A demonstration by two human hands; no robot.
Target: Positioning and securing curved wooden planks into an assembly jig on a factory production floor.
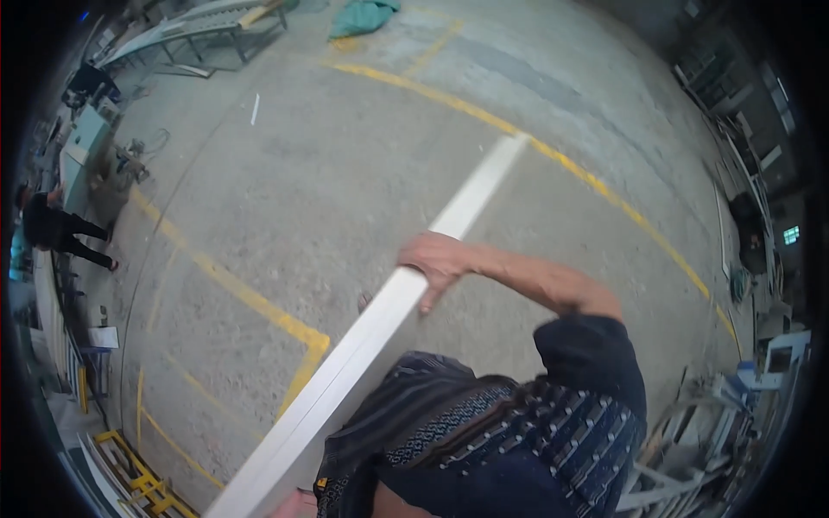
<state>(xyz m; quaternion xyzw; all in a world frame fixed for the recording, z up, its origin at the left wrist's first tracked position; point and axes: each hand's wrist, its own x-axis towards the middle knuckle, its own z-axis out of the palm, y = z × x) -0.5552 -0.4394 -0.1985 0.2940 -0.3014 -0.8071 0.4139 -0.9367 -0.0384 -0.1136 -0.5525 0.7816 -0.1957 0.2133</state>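
Note:
A long white beam [380,315], straight and narrow with a thin line along its face, slants from the lower left edge up to the middle right. My right hand [436,259] is closed over it about midway, fingers over the top and thumb down its right side. Low in the picture, against the beam's right side, a small part of my left hand [295,503] shows, gripping the beam; most of its fingers are hidden. The far end of the beam is slightly blurred and appears over the concrete floor, beside a yellow line.
Yellow lines [596,183] mark the concrete floor [259,224]. At far left a person in dark clothes [65,226] stands by machinery. A roller conveyor [203,33] and a green sack [363,17] lie farther off. Stacked white lengths [691,457] fill the lower right; a yellow frame [142,475] stands lower left.

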